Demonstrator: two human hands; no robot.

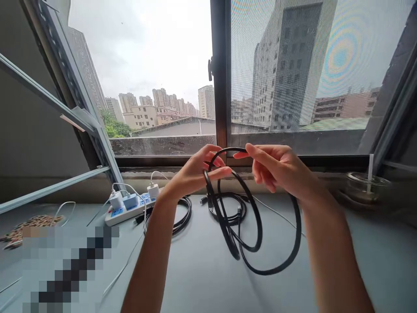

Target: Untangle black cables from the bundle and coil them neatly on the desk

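Grey desk [202, 278] by window [221, 87]: black cable [259, 221] held up over it, L hand [195, 171] gripping loops, R hand [276, 167] pinching top strand, prob. so turns hang free w/o snagging spare coils [188, 214] behind.

A wide sliding window [169, 148] fills the far side, split by a dark upright frame [220, 100] with a small latch [210, 70]; flat daylight comes from a pale overcast sky [156, 48] above distant apartment blocks [161, 99], green trees [114, 127] and, through a mesh screen [345, 26] on the right, a tall grey tower [295, 65]; a metal rack [107, 152] slants before a dim grey wall [22, 126] at left; a pale blue-grey tabletop [202, 282] spreads below; the far right edge is dim, seemingly more window framing [399, 95].
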